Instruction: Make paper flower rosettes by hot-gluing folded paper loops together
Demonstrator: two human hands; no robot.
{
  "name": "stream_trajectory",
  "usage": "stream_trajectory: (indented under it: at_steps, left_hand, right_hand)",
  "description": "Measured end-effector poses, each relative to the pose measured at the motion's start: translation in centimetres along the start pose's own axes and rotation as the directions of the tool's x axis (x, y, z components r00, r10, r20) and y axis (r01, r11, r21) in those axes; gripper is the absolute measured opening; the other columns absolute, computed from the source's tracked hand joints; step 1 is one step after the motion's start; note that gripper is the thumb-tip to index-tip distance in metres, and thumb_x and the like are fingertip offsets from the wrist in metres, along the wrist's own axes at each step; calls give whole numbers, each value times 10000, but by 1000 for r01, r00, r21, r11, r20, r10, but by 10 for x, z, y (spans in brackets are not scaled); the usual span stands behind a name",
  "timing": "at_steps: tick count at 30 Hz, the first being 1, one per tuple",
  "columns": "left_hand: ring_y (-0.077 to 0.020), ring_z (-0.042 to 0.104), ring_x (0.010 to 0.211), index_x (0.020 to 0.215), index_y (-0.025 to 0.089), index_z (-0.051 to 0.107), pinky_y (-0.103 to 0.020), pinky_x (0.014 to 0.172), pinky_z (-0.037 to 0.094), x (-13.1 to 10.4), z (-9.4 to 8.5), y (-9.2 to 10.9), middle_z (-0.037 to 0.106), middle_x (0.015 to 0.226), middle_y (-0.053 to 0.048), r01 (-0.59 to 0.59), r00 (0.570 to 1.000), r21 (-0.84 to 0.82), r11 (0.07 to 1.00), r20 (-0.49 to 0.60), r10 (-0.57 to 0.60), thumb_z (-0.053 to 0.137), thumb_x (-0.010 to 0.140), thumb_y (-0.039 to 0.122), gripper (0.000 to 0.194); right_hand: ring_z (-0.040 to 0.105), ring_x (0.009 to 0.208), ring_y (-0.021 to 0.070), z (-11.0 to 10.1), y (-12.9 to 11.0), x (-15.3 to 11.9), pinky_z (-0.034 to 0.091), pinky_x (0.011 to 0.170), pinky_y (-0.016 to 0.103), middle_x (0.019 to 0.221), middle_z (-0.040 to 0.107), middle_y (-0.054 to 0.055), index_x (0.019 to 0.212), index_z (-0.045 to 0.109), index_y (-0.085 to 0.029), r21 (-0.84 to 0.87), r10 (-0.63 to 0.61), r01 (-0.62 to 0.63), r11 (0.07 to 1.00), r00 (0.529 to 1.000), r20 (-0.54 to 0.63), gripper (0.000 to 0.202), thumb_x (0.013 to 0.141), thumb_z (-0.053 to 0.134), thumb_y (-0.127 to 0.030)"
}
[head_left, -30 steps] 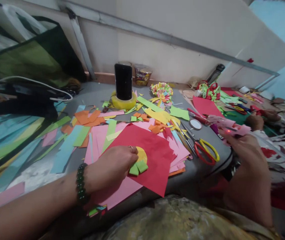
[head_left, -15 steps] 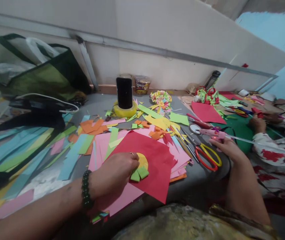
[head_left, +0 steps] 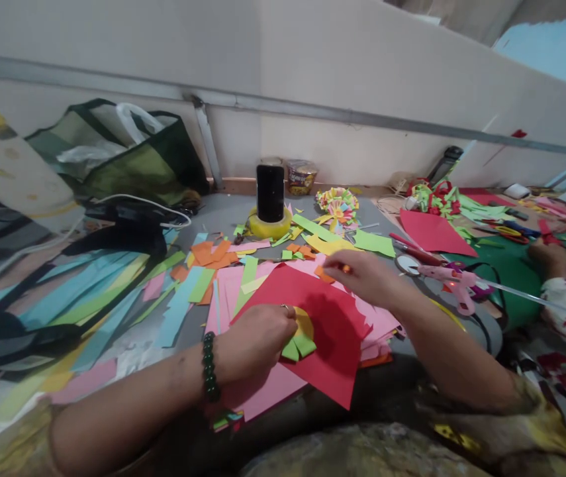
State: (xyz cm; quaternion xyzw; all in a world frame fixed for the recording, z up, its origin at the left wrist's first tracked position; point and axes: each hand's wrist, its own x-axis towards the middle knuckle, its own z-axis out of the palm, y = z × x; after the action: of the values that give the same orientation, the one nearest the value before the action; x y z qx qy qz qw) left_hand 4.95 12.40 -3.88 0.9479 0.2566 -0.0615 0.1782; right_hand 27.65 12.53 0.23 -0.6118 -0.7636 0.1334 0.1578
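My left hand (head_left: 263, 338), with a dark green bead bracelet (head_left: 210, 366) at the wrist, is closed at the left edge of a yellow paper circle (head_left: 304, 326). Its fingertips are hidden behind the hand. Green paper pieces (head_left: 298, 347) fan out from the circle's lower edge. Beneath it lies a red paper sheet (head_left: 332, 361) on a pile of pink sheets (head_left: 265, 391). Above the red sheet's far right side hovers my right hand (head_left: 362, 275), fingers slightly bent and apart, near orange scraps (head_left: 323, 273). A pink glue gun (head_left: 456, 283) rests to its right.
A phone (head_left: 270, 193) stands in a yellow tape roll (head_left: 269, 228) at the back, beside a noodle cup (head_left: 301, 177) and a paper-strip flower (head_left: 337, 204). Coloured strips (head_left: 94, 285) and a bag (head_left: 134, 159) lie left. A co-worker's hand (head_left: 551, 257) is at right.
My right hand has let go of the glue gun and moved left over the red sheet. My left hand stays at the yellow circle. The view has shifted left.
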Motion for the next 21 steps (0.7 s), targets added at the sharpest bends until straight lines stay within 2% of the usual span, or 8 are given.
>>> stream_trajectory:
  at_steps: [3,7,10,14,21]
  left_hand:
    - [-255,682,879,819,162,676,-330,764,518,0,0,-1,726,960,-95,-10,1000,8,1000,-10,10,521,812,-2,226]
    - [-266,701,861,805,150,682,-341,735,524,1,-2,0,730,958,-106,-9,1000,51,999,29,8,532,798,1,211]
    - [-275,709,876,843,141,698,-345,732,520,2,-4,1,739,978,-117,-4,999,66,998,41,2,548,808,13,200]
    - [-261,707,856,832,147,699,-330,706,507,2,-7,2,740,974,-113,2,999,71,997,43,-6,561,810,14,193]
    - [-241,684,785,723,161,655,-317,634,463,2,-6,1,724,878,-96,1,1000,57,998,12,-2,561,798,3,198]
  right_hand:
    - [691,974,206,19,-10,57,486,775,270,1123,762,92,1100,735,-205,-168,70,-43,985,984,163,240,950,547,-219]
    - [707,927,251,35,-11,97,459,674,265,1050,784,109,1004,774,-182,-247,134,-74,966,963,233,188,847,674,-209]
    - [710,906,236,39,-6,104,445,652,252,1016,793,88,946,792,-201,-262,130,-66,963,963,236,182,828,656,-175]
    - [707,887,200,33,6,105,462,690,232,979,799,53,938,801,-205,-242,98,-45,969,972,212,230,826,613,-131]
    - [704,957,191,22,19,102,489,744,227,1097,780,76,1152,746,-160,-238,123,-97,966,988,96,374,848,540,-88]
